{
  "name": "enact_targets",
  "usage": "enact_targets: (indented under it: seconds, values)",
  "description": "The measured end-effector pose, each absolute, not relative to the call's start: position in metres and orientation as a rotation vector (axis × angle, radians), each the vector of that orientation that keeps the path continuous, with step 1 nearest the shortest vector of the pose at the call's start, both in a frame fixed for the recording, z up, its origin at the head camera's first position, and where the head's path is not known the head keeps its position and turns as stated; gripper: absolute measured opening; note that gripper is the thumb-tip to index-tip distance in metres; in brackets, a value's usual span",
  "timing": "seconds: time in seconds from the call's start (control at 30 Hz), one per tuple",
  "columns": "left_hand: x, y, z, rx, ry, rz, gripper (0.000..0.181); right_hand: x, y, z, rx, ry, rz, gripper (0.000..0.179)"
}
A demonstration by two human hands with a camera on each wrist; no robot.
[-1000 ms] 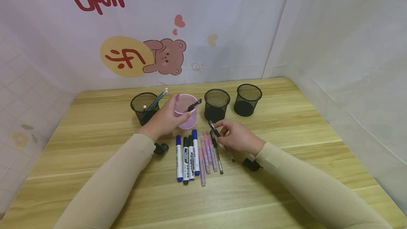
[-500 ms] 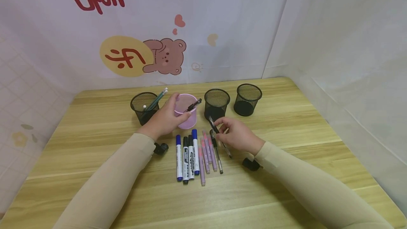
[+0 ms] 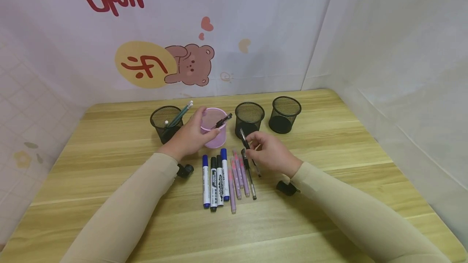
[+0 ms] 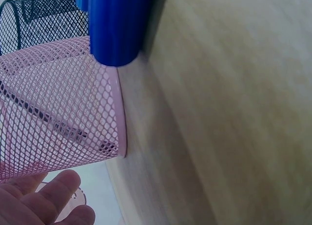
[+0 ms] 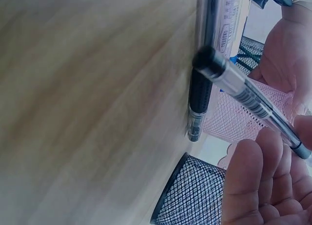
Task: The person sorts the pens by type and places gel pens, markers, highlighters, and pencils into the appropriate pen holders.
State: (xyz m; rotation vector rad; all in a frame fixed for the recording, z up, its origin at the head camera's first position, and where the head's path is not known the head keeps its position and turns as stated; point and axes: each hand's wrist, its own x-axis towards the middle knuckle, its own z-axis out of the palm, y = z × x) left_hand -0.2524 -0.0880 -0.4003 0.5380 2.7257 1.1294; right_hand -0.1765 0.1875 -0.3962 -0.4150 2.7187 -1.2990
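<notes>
1. Nearest, beige sleeves (image 3: 128, 210) are reaching forward over the wooden table (image 3: 292, 234).
2. Between the forearms, four white markers (image 3: 219, 182), two blue-capped and two black-capped, are lying side by side; pink pens (image 3: 232, 194) are lying just to their right, with a loose black pen (image 3: 250, 177) beside those.
3. The right hand (image 3: 272, 153) is pinching a clear-barrelled black pen (image 3: 244, 138) between thumb and fingers, holding it tilted before the middle black mesh cup (image 3: 248, 113).
4. The left hand (image 3: 188, 137) is grasping the pink mesh cup (image 3: 215, 140), in which another pen (image 3: 224, 121) is leaning.
5. Alongside, the left black cup (image 3: 158, 123) is holding green pencils (image 3: 180, 115); the right black cup (image 3: 281, 123) is standing upright at the row's end.
6. Farthest, a white cloth (image 3: 274, 31) is hanging, showing a printed bear (image 3: 190, 66).
</notes>
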Motion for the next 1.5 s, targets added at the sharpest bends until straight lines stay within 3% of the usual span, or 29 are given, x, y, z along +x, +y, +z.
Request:
enact_targets:
  seconds: [1.5]
  values:
    - [-0.252,-0.087,-0.4,0.532,2.707,1.159,0.099,-0.185,0.164,-0.392,-0.525,2.708,-1.639,0.011]
